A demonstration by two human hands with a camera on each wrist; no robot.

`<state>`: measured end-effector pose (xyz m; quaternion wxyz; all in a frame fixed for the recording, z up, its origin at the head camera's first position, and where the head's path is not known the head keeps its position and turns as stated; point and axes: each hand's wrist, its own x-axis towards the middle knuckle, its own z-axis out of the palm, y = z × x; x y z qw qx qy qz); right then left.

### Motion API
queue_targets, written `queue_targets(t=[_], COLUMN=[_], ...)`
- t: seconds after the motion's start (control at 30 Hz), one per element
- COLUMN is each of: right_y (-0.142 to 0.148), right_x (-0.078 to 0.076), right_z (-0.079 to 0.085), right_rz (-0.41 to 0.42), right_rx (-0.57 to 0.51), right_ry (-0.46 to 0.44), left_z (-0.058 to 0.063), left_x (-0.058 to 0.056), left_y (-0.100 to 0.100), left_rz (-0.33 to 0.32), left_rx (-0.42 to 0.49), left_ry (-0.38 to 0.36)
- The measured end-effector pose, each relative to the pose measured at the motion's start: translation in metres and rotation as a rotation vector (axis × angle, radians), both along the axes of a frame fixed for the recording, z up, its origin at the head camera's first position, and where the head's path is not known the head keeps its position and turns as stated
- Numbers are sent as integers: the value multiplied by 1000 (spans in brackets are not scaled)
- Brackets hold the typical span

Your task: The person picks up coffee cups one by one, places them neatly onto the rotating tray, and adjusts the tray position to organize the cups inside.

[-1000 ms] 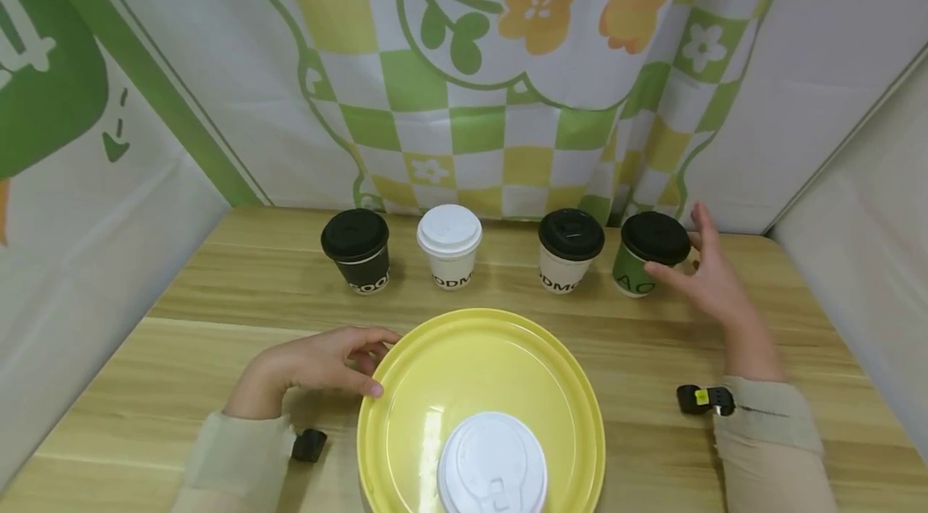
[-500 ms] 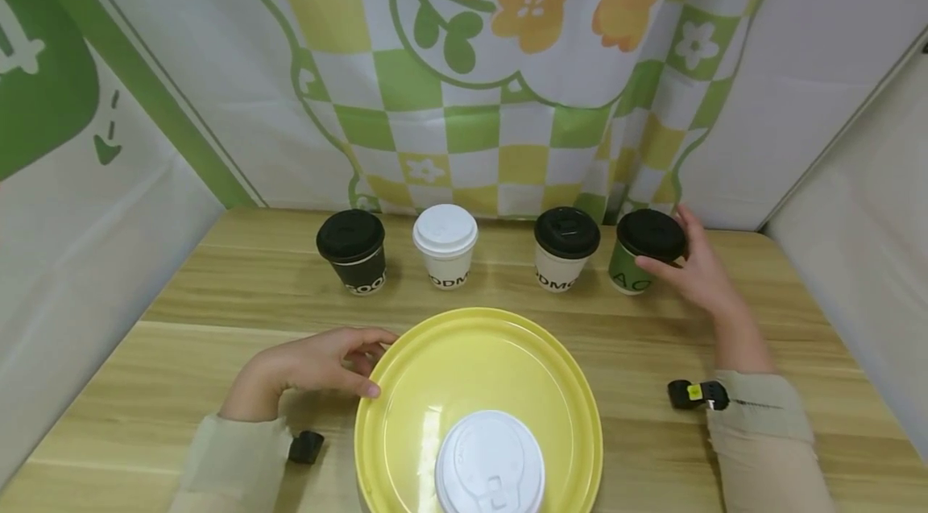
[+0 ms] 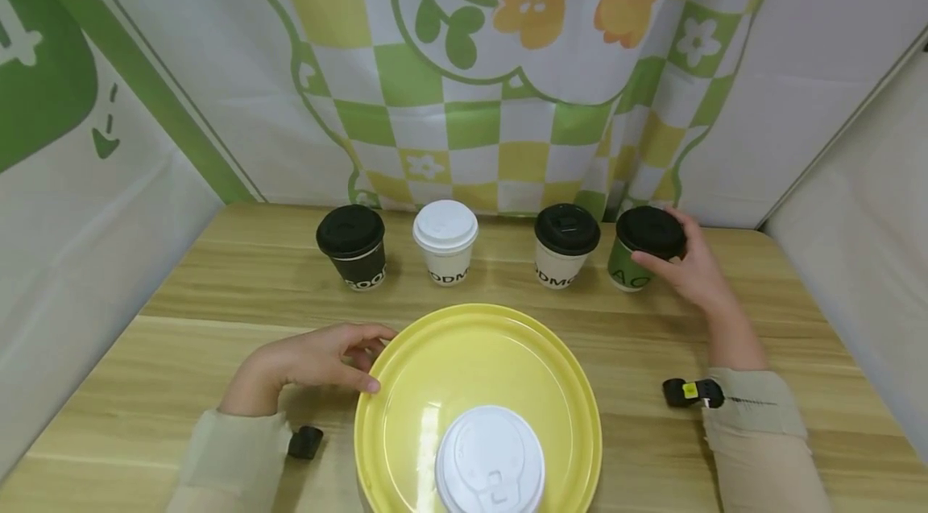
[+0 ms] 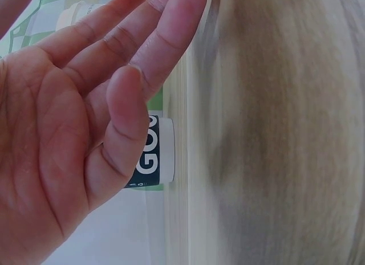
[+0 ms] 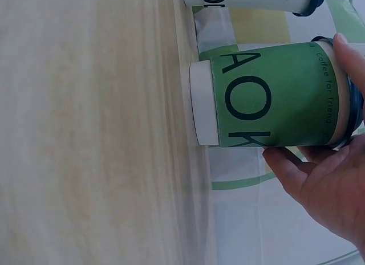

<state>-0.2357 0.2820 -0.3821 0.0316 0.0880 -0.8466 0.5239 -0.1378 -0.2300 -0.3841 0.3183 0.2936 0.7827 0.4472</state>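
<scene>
My right hand (image 3: pixel 692 275) is round the upper part of a green paper coffee cup (image 5: pixel 274 97) with a black lid (image 3: pixel 650 231), at the right end of a row. In the right wrist view the digits lie against lid and cup side, and the cup stands upright on the table. My left hand (image 3: pixel 319 364) is at the left rim of a round yellow tray (image 3: pixel 435 352), thumb over the edge, the other fingertips hidden behind it. The left wrist view shows those fingers (image 4: pixel 171 31) loosely extended. A white-lidded cup (image 3: pixel 490 461) stands on the tray.
Left of the green cup stand a white cup with black lid (image 3: pixel 564 255), a white cup with white lid (image 3: pixel 445 247) and a black cup (image 3: pixel 355 251). Behind the wooden table (image 3: pixel 181 368) hangs a checkered cloth (image 3: pixel 474 126), with pale walls at both sides.
The right hand's fingers have drawn in from spread apart to close round the green cup's lid. The left hand and tray keep their places. The view has shifted slightly.
</scene>
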Motion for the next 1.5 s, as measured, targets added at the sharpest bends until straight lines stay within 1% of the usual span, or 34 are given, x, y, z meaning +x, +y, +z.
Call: queue_targets(t=[0.3, 0.4, 0.5, 0.73, 1.0, 1.17, 1.3, 1.5], right_y=[0, 1, 2, 4, 3, 1, 1, 3], right_x=[6, 7, 9, 14, 23, 27, 32, 46], right_z=[2, 3, 6, 13, 25, 33, 39, 50], right_rz=[-33, -39, -40, -44, -29, 18, 74, 168], right_rx=[29, 20, 10, 1, -45, -111, -193, -256], right_ry=[-31, -36, -27, 32, 32, 81, 119, 161], left_z=[2, 3, 3, 2, 1, 3, 2, 0], left_x=[-1, -1, -1, 0, -2, -1, -1, -3], left_y=[0, 1, 1, 0, 1, 0, -1, 1], left_rz=[-7, -6, -4, -3, -8, -7, -6, -17], left_rx=[7, 8, 3, 0, 2, 2, 2, 20], left_ry=[-9, -11, -8, -5, -9, -2, -2, -21])
